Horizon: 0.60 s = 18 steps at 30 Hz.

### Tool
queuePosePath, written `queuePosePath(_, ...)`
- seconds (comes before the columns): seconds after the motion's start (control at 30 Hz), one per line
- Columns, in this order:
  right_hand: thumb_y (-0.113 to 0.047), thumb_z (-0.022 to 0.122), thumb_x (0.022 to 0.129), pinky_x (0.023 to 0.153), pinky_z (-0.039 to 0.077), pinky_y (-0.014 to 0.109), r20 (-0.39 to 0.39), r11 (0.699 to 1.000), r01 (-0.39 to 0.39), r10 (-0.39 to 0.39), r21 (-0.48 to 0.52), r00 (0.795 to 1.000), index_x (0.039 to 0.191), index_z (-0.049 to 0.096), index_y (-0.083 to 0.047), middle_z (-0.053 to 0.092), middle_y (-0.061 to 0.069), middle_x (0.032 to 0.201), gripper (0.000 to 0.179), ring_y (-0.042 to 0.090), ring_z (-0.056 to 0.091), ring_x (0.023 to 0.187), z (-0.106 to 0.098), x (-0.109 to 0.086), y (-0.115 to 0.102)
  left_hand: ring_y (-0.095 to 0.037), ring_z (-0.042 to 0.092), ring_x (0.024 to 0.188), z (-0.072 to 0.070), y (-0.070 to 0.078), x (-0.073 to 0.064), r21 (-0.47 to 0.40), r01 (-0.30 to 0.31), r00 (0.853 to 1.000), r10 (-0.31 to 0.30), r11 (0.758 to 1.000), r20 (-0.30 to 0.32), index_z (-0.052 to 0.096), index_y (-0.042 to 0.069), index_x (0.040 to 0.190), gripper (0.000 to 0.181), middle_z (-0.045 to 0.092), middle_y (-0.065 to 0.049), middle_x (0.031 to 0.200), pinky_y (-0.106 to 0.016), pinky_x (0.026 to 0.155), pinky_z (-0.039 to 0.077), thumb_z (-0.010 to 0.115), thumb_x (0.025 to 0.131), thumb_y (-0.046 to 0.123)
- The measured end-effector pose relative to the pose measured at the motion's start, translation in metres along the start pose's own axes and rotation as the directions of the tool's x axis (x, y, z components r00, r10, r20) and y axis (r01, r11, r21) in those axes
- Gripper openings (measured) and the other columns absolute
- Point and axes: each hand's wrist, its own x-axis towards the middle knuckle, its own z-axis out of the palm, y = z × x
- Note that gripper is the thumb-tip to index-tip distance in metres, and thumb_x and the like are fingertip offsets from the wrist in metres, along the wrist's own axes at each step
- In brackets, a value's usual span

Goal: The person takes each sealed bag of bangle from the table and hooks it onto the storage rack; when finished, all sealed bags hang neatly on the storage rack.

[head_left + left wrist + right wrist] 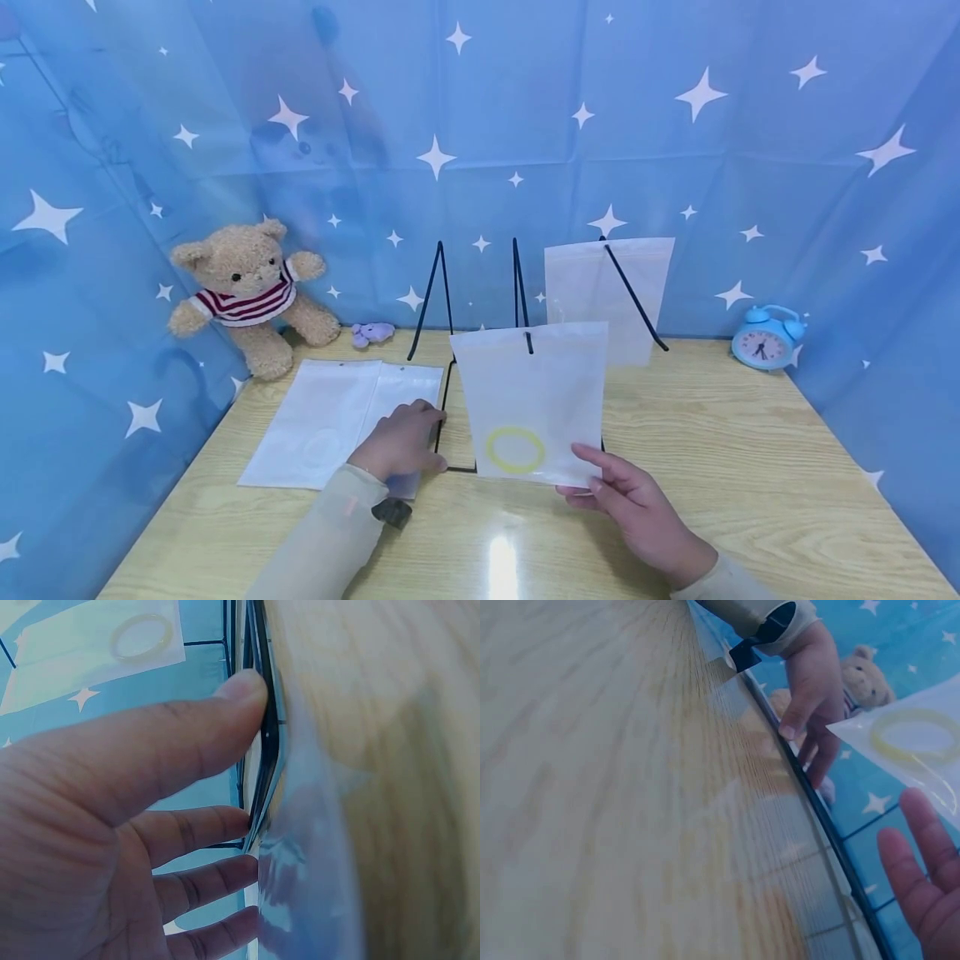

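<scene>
A black wire rack (462,470) stands mid-table. On its front hook hangs a white flat bag (536,375) with a yellow ring (514,450) in its lower part. My left hand (401,439) grips the rack's left base wire, its thumb and fingertips against the black bar (264,742) in the left wrist view. At the bag's lower right corner, my right hand (637,508) has its index finger and thumb in front of the bag; the other fingers are partly hidden. Two nearly straight fingers (909,862) show beside the bag in the right wrist view.
Two more flat white bags (307,417) lie on the table at left, partly under my left arm. Another white bag (600,292) hangs from a rear hook. A teddy bear (251,287), a small purple toy (372,333) and a blue alarm clock (767,337) stand along the starred curtain.
</scene>
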Motion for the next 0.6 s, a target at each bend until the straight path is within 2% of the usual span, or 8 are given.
queuePosePath(0.6, 0.013, 0.031, 0.109, 0.1, 0.058, 0.04, 0.005, 0.999, 0.028, -0.028, 0.025, 1.0, 0.16, 0.034, 0.006, 0.061, 0.013, 0.11, 0.052, 0.024, 0.071, 0.122, -0.0003, 0.001, 0.0007, -0.038, 0.052, 0.137, 0.0017, -0.0008, 0.0023, 0.019, 0.002, 1.0, -0.002, 1.0, -0.001, 0.061, 0.013, 0.149, 0.078, 0.056, -0.012, 0.15, -0.064, 0.106, 0.045, 0.09, 0.081, 0.039)
